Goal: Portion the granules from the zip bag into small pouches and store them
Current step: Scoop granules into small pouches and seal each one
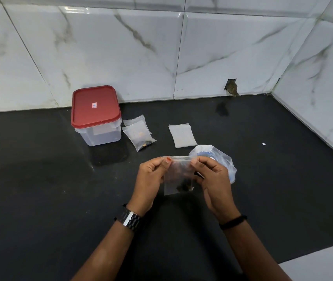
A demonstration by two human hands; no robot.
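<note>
Two hands pinch one pouch's top edge above the worktop.

One lidded box [96,116] stands left, two filled pouches [138,133] beside it, then a stack of empties [183,135], count unclear. Left hand [150,180] and right hand [212,180] grip the pouch [178,175], dark granules low inside; zip bag [221,158] behind. A half-pressed seal could spill granules.

Black glossy countertop [40,179], tiled wall behind and to the right. On it: clear plastic container [100,134] with red lid [95,106] at back left; two small filled pouches [139,132] overlapping just right of it; flat stack of empty pouches [183,135] further right; crumpled zip bag [222,159] nearer the front.
</note>
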